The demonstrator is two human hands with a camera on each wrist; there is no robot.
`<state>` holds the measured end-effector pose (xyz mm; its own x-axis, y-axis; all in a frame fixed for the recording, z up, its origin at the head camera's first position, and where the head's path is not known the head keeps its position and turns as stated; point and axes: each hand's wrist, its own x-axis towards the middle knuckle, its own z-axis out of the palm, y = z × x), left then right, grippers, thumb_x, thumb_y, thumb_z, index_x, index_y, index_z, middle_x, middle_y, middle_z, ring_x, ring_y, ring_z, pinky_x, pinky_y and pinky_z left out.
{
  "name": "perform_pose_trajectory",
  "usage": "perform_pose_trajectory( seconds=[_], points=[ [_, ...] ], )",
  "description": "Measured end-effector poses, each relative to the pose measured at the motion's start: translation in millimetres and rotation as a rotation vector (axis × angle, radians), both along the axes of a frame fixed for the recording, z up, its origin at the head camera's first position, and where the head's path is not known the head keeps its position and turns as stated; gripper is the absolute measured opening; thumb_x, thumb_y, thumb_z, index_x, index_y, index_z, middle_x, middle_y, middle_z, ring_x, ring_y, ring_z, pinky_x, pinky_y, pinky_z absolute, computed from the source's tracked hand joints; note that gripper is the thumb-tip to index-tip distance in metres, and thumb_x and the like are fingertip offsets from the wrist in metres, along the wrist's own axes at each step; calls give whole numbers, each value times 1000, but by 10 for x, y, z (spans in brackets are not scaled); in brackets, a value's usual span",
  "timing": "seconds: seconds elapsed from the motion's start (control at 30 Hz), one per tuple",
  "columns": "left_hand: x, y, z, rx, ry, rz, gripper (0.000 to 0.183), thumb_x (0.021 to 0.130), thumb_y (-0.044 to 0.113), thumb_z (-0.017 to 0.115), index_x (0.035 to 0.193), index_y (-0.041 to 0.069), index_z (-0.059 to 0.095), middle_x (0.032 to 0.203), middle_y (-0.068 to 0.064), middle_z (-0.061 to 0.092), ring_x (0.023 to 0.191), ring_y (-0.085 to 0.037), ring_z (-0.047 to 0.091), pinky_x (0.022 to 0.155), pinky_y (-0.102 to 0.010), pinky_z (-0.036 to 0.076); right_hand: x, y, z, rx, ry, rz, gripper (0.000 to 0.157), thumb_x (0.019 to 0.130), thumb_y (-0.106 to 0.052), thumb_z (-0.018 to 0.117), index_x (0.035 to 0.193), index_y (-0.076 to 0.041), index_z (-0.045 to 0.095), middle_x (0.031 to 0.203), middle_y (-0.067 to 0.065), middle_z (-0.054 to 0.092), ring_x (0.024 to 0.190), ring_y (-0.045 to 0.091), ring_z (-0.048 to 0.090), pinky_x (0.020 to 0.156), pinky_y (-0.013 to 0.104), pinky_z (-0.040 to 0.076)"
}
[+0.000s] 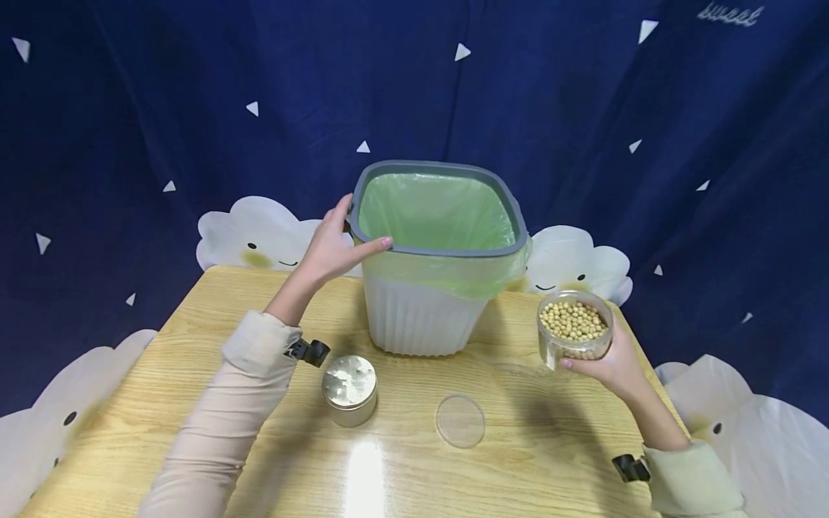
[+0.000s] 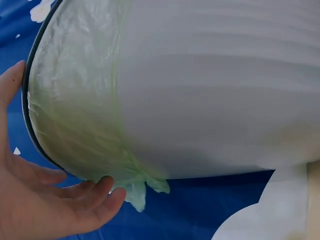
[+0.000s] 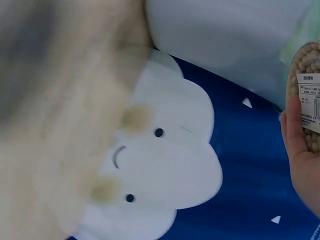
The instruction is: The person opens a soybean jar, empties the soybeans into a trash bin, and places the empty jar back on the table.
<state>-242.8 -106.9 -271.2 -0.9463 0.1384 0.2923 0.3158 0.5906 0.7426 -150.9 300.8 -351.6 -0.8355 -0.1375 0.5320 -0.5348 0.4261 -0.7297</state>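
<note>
Soybean jar, at right, is grasped by the right hand; the left hand grips the far wastebasket by its rim.

I count two hands, one left hand and one right hand. There is one bin with one green bag. There is one clear jar, with more beans than I can count and one white label. I see one tub with a shiny top, one flat clear disc, and one desk. One blue curtain hangs behind, and the head view shows four clouds and twelve little white triangles.
</note>
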Motion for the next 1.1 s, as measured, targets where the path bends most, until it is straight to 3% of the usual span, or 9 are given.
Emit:
perform_pose_trajectory(
  seconds=[0.13,0.3,0.53,0.83,1.1],
  points=[
    [-29,-6,-57,46,-28,-15,96,74,44,71,145,7,18,136,-17,33,118,-29,40,97,-43,34,-125,5,242,19,10,-17,95,46,18,74,132,0,38,119,-12,45,106,4,43,86,12,33],
    [-41,-8,-92,73,-53,-18,97,74,45,70,146,7,16,141,-15,29,122,-28,37,98,-45,33,-305,10,508,-34,20,-12,91,48,21,71,129,-8,42,120,-6,44,104,7,44,85,12,34],
    [-50,15,-119,99,-60,-26,98,74,43,71,146,7,15,144,-13,25,122,-27,37,98,-43,33,-511,-2,846,-133,-19,40,80,55,22,68,125,-7,44,117,0,47,100,10,47,80,13,38],
    [-62,36,-121,119,-67,-14,99,72,43,72,146,9,15,145,-12,23,123,-27,36,98,-44,33,-753,-82,1245,-30,-13,-30,74,59,16,70,123,-10,46,109,-3,50,95,10,48,77,14,39],
    [-41,28,-141,137,-68,6,99,71,43,73,146,10,17,145,-11,23,122,-26,36,98,-45,33,-996,-211,1504,-91,-49,51,74,59,18,70,122,-12,45,108,0,51,95,13,48,75,17,40]
  ],
)
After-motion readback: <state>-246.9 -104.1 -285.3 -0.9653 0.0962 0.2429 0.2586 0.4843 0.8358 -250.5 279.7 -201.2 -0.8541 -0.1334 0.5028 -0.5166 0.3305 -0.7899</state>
